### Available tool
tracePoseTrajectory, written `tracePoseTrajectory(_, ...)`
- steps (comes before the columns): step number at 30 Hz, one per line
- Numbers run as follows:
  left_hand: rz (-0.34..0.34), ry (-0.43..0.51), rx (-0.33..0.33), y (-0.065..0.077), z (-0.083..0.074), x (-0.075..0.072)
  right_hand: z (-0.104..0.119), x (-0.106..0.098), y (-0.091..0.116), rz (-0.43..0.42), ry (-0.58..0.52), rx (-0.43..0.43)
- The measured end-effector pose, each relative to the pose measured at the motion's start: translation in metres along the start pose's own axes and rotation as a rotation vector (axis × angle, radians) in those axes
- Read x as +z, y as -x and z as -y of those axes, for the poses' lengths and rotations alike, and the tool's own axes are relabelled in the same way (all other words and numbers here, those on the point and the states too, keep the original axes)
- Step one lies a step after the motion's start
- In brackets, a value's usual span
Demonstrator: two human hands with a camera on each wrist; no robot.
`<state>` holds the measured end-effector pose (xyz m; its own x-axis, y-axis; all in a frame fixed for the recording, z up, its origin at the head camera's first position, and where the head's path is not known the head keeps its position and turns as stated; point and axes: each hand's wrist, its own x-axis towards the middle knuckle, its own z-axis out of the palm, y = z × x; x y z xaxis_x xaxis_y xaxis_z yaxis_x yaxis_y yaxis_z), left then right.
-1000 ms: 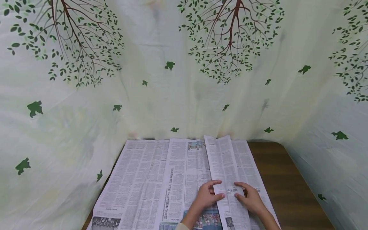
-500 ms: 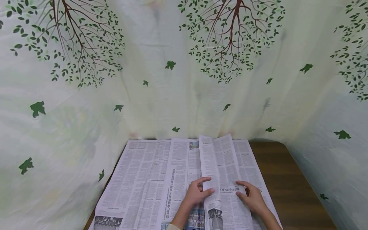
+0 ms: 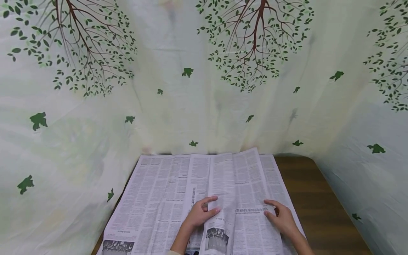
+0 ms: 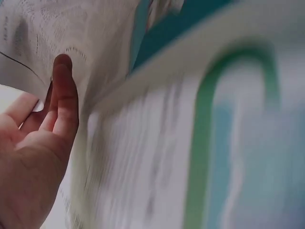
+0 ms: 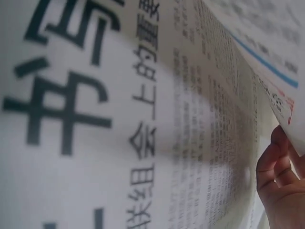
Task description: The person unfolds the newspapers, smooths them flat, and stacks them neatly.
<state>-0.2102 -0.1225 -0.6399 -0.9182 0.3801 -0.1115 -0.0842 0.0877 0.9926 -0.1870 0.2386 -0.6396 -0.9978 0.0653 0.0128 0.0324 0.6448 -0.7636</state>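
A partly turned newspaper page [image 3: 250, 191] stands raised over the spread newspaper [image 3: 156, 198] in the head view. My left hand [image 3: 198, 214] pinches its left edge between thumb and fingers, and the page curls over there beside a black-and-white photo [image 3: 217, 239]. At the right edge, thumb and fingertips of my right hand [image 3: 282, 216] pinch the paper. Seen from the left wrist, the left hand [image 4: 43, 138] has the sheet's edge between thumb and fingers. In the right wrist view, the right hand [image 5: 281, 186] grips a page corner, with large printed characters [image 5: 62, 105] close by.
Under the newspaper is a dark brown wooden table [image 3: 318, 198], bare along its right side. A pale cloth [image 3: 216, 117] printed with trees and green leaves hangs behind and to both sides. Another photo [image 3: 118, 247] lies on the left page.
My left hand has moved left, drawing the page's left edge with it, so the raised page spreads wider and covers more print. The right hand stays nearly in place, still pinching its edge.
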Motion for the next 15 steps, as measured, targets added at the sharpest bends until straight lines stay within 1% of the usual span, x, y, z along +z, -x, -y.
tracePoseTrajectory(2,0.019,0.007,-0.014,0.005,0.0,-0.01,-0.001,-0.001,0.001,0.006,-0.002,0.007)
tracePoseTrajectory(5,0.029,0.009,-0.033,0.012,-0.001,-0.024,-0.002,-0.001,0.002,0.005,-0.01,0.012)
tracePoseTrajectory(12,0.007,-0.034,-0.011,0.025,0.001,-0.053,-0.007,-0.004,0.005,-0.016,-0.001,-0.015)
tracePoseTrajectory(14,-0.004,-0.057,-0.01,0.028,0.002,-0.059,-0.009,-0.006,0.006,-0.024,0.001,-0.026)
tracePoseTrajectory(15,-0.014,-0.088,-0.002,0.029,0.002,-0.062,-0.009,-0.006,0.006,-0.028,0.003,-0.028)
